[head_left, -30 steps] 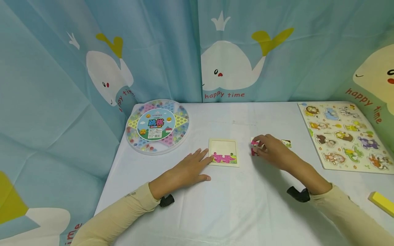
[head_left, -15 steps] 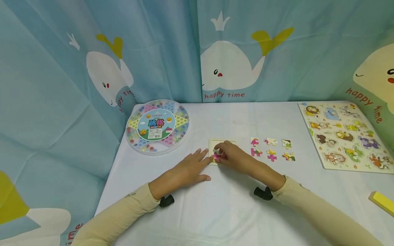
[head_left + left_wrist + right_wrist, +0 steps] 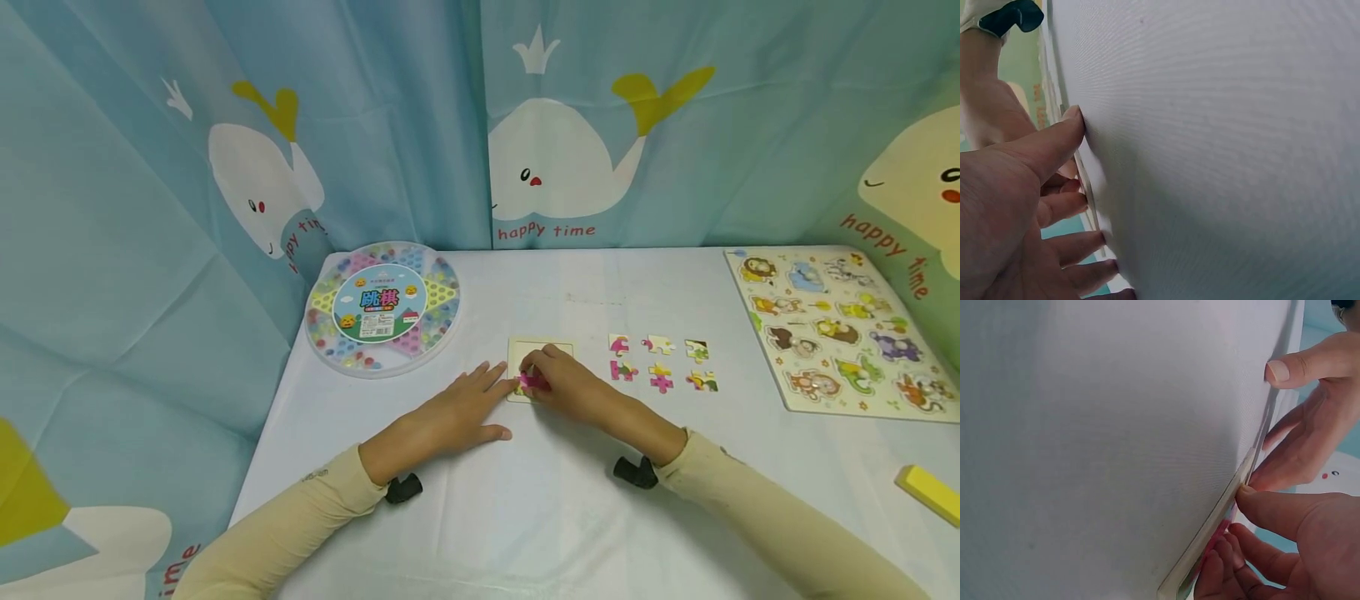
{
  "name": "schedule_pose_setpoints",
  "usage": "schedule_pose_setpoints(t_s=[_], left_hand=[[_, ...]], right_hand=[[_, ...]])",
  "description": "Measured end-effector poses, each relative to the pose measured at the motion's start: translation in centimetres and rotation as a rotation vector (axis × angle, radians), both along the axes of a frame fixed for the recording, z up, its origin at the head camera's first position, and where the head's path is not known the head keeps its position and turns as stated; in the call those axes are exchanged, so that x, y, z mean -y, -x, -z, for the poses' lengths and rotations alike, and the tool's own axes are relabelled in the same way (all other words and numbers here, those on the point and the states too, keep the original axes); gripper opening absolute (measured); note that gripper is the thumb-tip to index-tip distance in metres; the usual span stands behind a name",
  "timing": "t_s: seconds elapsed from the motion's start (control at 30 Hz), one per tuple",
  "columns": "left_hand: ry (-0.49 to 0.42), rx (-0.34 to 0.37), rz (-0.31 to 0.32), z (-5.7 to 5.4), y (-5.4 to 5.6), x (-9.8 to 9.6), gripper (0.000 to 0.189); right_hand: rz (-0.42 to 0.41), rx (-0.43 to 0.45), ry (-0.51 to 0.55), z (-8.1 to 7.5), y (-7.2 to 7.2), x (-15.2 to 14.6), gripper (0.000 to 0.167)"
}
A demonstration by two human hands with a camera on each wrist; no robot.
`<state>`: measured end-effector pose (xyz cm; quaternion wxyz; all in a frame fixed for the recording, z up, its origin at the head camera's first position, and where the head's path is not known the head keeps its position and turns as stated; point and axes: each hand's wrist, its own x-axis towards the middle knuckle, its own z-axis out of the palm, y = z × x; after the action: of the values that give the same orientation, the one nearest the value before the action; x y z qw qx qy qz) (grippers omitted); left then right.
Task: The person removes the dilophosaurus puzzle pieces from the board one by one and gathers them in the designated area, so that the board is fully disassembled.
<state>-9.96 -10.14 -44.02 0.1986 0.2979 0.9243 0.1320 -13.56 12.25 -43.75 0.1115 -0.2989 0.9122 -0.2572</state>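
Right hand (image 3: 570, 385) has moved from loose pieces (image 3: 661, 382) to the puzzle tray (image 3: 517, 348) on the bench (image 3: 480, 517).
Bent fingers half-hide its pink pieces (image 3: 536, 382), grip unclear; left hand (image 3: 459, 414) spread at tray's edge.

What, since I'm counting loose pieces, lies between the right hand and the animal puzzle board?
The head view shows six jigsaw pieces, in two rows of three, on the white tablecloth.

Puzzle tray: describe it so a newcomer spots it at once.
On the white table, look between the round game box and the animal board. Partly covered by the right hand lies the puzzle tray: small, square and cream-rimmed, unlike the round box or larger board.
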Motion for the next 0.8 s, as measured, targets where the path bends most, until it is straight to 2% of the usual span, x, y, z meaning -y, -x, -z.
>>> schedule_pose_setpoints(t_s=[0.8], left_hand=[[-0.025, 0.023, -0.004, -0.13, -0.04, 0.10, 0.083]], right_hand=[[0.012, -0.039, 0.013, -0.16, -0.22, 0.14, 0.029]])
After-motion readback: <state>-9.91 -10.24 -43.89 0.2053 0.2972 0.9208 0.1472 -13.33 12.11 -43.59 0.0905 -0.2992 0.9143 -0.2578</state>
